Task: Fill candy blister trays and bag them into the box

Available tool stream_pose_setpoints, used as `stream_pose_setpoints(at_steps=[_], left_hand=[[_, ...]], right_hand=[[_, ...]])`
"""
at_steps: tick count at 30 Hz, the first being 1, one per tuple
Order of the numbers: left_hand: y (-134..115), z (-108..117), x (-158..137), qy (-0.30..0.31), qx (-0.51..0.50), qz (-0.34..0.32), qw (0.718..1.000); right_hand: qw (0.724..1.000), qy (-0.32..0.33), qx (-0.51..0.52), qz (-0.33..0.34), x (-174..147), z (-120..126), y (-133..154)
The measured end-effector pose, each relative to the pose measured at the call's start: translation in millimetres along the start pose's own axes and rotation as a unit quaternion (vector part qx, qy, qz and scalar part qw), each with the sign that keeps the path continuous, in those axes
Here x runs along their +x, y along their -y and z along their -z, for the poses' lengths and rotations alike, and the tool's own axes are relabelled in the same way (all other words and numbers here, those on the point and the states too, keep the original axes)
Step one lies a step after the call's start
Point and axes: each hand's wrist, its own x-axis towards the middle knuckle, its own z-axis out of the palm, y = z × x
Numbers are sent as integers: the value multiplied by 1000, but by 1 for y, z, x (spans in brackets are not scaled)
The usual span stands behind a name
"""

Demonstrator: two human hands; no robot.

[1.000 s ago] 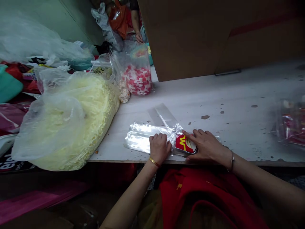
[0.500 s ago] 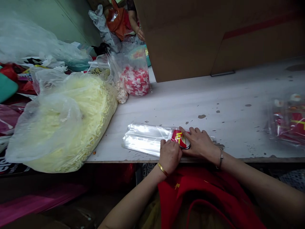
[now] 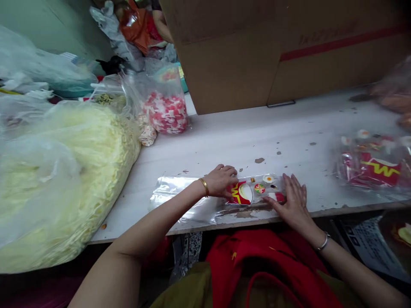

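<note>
A clear plastic bag (image 3: 252, 179) lies flat near the table's front edge. Inside it are a red carton with a yellow zigzag mark (image 3: 241, 193), a tiny fried egg piece (image 3: 268, 179), a round colourful piece (image 3: 259, 188) and other small bits. My left hand (image 3: 221, 182), with a gold bracelet, has its fingers bent and closed on the bag's left end. At the right end, my right hand (image 3: 293, 201) rests on the bag, fingers stretched and thumb apart. Flat clear bags (image 3: 183, 201) lie to the left, partly beneath my left forearm.
A big bag of pale yellow pieces (image 3: 96, 171) fills the left side. Behind it stands a bag of red and white pieces (image 3: 168, 113). A large cardboard box (image 3: 231, 72) borders the table's back. Filled packets (image 3: 380, 167) lie at right. Another person's arm (image 3: 162, 25) shows behind.
My hands have moved apart: the left now at the carton's end, the right farther right. More small pieces in the bag now show. The view has shifted to the right.
</note>
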Motion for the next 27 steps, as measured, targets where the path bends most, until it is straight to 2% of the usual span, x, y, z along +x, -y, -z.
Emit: stream_pose_setpoints(at_steps=[4,9,12,17,19,21,22,24,25,27], left_hand=[[11,-2,11,13,-110,-46,993],[10,0,37,-58,-233,-96,966],[2,9,64,-81,-273,-124,951],[-19,31,113,-58,-326,-180,926],[-29,39,130,-37,-347,-190,918],[-38,46,148,-13,-370,-176,912],[-42,49,156,-9,-383,-162,909],[-52,53,173,-26,-416,-127,900],[-58,54,181,-48,-434,-107,893],[-71,56,198,-109,-465,-62,877]], right_hand=[[990,-20,94,-103,-16,-2,4],[956,-16,231,-181,-6,2,25],[937,-6,295,-189,3,6,38],[930,-35,318,-181,13,24,57],[932,-64,306,-182,18,34,55],[927,-129,291,-196,23,44,44],[918,-175,287,-211,24,49,38],[879,-252,312,-260,26,57,28],[853,-259,351,-287,26,60,24],[798,-200,468,-322,28,68,22]])
